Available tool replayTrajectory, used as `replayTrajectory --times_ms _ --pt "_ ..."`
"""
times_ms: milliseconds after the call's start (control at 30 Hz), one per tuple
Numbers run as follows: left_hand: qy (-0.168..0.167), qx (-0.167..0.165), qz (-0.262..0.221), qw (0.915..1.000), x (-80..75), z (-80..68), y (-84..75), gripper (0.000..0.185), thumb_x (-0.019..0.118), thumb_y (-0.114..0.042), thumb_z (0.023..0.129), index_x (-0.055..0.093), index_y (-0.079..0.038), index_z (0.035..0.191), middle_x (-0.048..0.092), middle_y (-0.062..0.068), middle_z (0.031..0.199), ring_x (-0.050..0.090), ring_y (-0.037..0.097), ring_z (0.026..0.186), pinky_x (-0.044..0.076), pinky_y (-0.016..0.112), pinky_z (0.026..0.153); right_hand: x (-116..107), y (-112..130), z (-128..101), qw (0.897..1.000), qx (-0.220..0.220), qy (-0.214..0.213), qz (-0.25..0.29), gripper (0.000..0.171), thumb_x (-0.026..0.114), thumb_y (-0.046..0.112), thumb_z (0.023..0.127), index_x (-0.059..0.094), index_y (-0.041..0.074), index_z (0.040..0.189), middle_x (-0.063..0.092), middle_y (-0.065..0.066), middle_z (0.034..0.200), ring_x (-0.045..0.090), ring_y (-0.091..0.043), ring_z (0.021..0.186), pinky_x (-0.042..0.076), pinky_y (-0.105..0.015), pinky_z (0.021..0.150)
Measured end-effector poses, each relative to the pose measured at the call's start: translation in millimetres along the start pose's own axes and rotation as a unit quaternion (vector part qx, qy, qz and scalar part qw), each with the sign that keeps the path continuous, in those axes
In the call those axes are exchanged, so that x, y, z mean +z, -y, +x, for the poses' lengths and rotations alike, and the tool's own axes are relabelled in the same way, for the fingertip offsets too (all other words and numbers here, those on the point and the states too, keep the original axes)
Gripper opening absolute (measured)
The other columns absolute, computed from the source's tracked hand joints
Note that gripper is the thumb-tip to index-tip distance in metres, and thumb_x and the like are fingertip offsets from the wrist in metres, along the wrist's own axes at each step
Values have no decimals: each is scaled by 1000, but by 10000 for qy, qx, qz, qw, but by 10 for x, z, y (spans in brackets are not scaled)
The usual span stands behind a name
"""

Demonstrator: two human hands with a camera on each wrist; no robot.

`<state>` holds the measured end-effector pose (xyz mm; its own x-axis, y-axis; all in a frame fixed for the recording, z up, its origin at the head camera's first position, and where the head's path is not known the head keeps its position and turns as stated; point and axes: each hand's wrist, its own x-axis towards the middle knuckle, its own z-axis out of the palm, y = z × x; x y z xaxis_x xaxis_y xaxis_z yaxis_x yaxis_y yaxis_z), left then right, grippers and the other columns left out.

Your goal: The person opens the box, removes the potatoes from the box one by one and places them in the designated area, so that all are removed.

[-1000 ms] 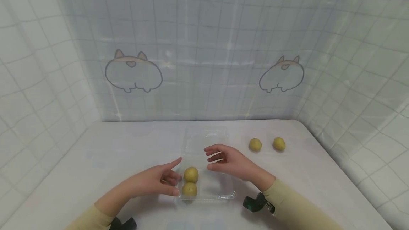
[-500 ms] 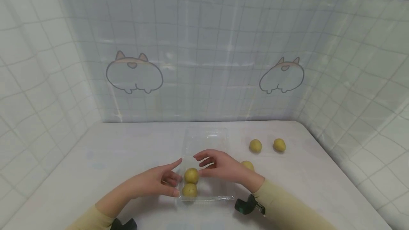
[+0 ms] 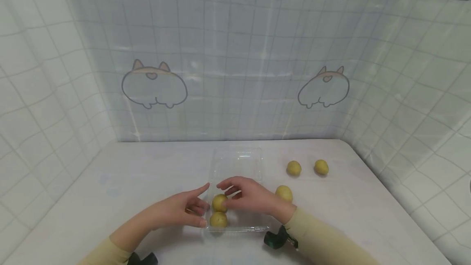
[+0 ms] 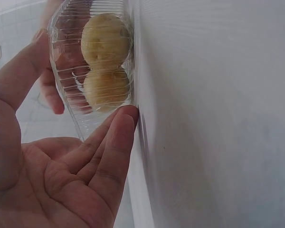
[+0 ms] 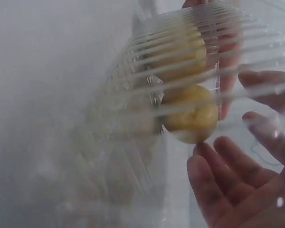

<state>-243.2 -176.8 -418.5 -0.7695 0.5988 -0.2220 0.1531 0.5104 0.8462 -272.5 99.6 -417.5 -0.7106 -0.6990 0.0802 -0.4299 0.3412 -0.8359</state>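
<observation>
A clear plastic clamshell box [image 3: 245,228] lies on the white table, its lid [image 3: 235,160] folded back away from me. Inside, along the left wall, two small yellow potatoes sit in a row: a far potato [image 3: 219,203] and a near potato [image 3: 218,219]. My left hand [image 3: 176,209] touches the box's left side with spread, fairly straight fingers; the left wrist view shows the fingertips [image 4: 128,111] low on the ribbed wall. Over the box reaches my right hand [image 3: 248,195], fingers loosely bent, its thumb overlapping the far potato in the head view.
To the right of the box lies one potato [image 3: 284,194], partly behind the right wrist. Farther back on the right are two more, a round potato [image 3: 294,168] and another potato [image 3: 321,167]. A patterned curtain [image 3: 235,72] encloses the table at the back and sides.
My right hand has moved left and a little toward me over the box, up to the far potato. The potato beside the box has come out from behind it. The left hand stays put.
</observation>
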Motion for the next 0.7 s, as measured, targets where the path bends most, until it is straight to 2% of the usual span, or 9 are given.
replayTrajectory --times_ms 200,433,700 --pt "8 5 32 10000 0 8 8 98 79 -36 85 20 -13 159 63 2 127 61 19 112 51 41 93 16 -46 7 9997 -128 64 -199 45 72 27 93 60 15 134 59 4 132 59 -10 114 51 -26 91" --pt "8 42 24 10000 7 25 17 98 79 -35 85 19 -13 159 63 2 127 61 18 112 51 39 93 40 -86 -13 9953 -416 361 -793 39 70 30 95 62 18 131 61 14 122 56 -2 112 51 -23 89" --pt "-55 110 210 9997 31 -6 -14 99 79 -36 86 17 -13 159 64 1 127 61 17 112 50 34 93 36 -68 -37 9878 -813 562 -1206 37 65 22 98 62 17 134 61 13 124 54 0 113 50 -23 90"
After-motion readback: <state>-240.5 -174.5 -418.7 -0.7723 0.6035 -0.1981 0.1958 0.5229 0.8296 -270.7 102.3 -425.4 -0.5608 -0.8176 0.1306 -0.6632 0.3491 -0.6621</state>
